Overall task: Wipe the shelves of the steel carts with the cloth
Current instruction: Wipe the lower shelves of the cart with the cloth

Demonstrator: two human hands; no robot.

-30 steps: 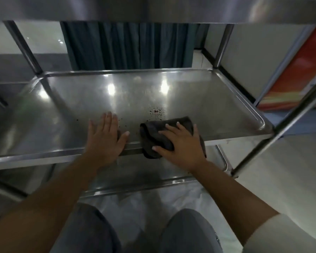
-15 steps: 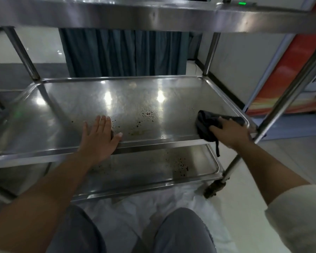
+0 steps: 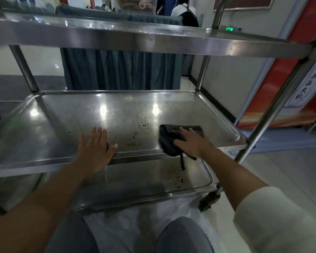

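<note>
Cloth [image 3: 171, 139] bunched, axis unclear, under rt hand [image 3: 192, 143]

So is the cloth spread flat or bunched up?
Bunched: the cloth lies in dark folds under the right hand, a strap dangling.
</note>
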